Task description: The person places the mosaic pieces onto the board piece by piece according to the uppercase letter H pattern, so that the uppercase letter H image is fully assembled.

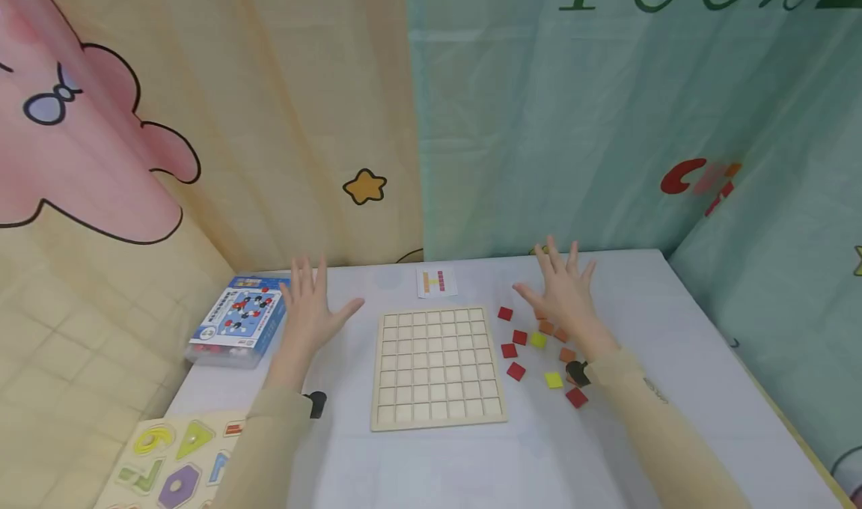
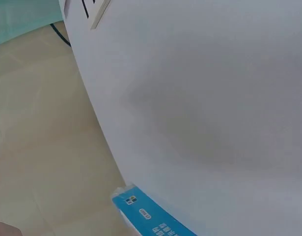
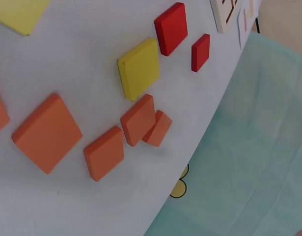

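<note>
My left hand [image 1: 311, 314] is held above the table with fingers spread, left of a pale wooden grid board [image 1: 439, 424]. It holds nothing. On the right, my right hand [image 1: 566, 292] is also spread and empty, over the far side of scattered square tiles. Several red tiles [image 1: 509, 350] lie along the board's right side. Two yellow tiles [image 1: 554, 380] and several orange tiles [image 1: 568, 355] lie among them. In the right wrist view, an orange tile [image 3: 47, 132], a yellow tile [image 3: 139, 69] and a red tile [image 3: 171, 29] show close up. The board's squares hold no tiles.
A small card [image 1: 436, 283] with a coloured pattern lies behind the board. At the left stands a blue and white box [image 1: 242, 318], whose corner [image 2: 151, 216] shows in the left wrist view. A shape puzzle board [image 1: 151, 464] lies at the near left. Curtains hang behind the table.
</note>
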`<state>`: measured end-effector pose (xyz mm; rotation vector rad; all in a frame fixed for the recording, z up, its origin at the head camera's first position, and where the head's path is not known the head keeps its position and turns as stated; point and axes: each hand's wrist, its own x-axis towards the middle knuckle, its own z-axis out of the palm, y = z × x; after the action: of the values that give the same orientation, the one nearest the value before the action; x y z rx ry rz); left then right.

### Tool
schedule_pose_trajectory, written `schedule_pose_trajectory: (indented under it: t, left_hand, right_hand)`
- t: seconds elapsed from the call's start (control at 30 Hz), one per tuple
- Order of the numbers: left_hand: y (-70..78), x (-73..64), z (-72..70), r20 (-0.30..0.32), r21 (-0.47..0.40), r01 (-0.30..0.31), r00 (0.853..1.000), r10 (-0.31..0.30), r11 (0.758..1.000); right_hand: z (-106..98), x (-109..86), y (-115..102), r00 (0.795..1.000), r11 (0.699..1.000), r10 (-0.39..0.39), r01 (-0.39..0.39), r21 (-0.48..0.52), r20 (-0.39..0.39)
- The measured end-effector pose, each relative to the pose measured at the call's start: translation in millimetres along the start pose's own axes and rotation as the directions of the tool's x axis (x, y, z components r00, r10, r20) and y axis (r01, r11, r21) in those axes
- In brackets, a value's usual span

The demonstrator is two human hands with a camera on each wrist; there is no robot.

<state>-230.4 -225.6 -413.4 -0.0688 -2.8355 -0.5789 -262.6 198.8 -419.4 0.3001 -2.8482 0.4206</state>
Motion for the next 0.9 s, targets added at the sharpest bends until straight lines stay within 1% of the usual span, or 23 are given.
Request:
schedule_pose_trajectory:
  t: [0.1,0.27,0.37,0.53,0.67,0.77,0.9]
  left_hand:
    - [-3.6,-6.9,6.6,0.012,-0.004,-0.004,1.000,0.004,1.000]
    - [-6.1,-18.1,19.6,0.063,0.004,-0.024,0.998,0.023,1.000]
    - [-5.9,-25.0,26.3,0.085,-0.007,-0.041,0.996,0.041,0.999]
    - [-7.9,-34.7,36.4,0.117,-0.004,-0.076,0.990,0.076,0.997]
    - [-9.3,-39.2,45.3,0.148,-0.001,-0.097,0.984,0.096,0.995]
    - [-10.9,-43.2,50.9,0.181,-0.004,-0.102,0.978,0.101,0.995]
    - [-13.1,-49.7,55.1,0.221,-0.012,-0.091,0.971,0.091,0.996]
  right_hand:
    - [8.7,-6.6,-1.4,1.000,1.000,-0.008,0.008,0.010,0.001]
    - [22.3,-19.0,-1.5,1.000,0.999,-0.009,0.009,0.038,0.002]
    - [29.0,-27.4,0.4,1.000,0.999,-0.009,0.008,0.047,0.006]
    - [36.0,-40.8,5.4,0.998,0.997,0.013,-0.018,0.072,0.068]
    - [35.7,-52.0,11.3,0.995,0.990,0.037,-0.050,0.132,0.098]
    - [35.8,-61.6,15.4,0.991,0.983,0.059,-0.078,0.166,0.117]
    - [38.9,-73.5,20.6,0.977,0.972,0.100,-0.137,0.193,0.188]
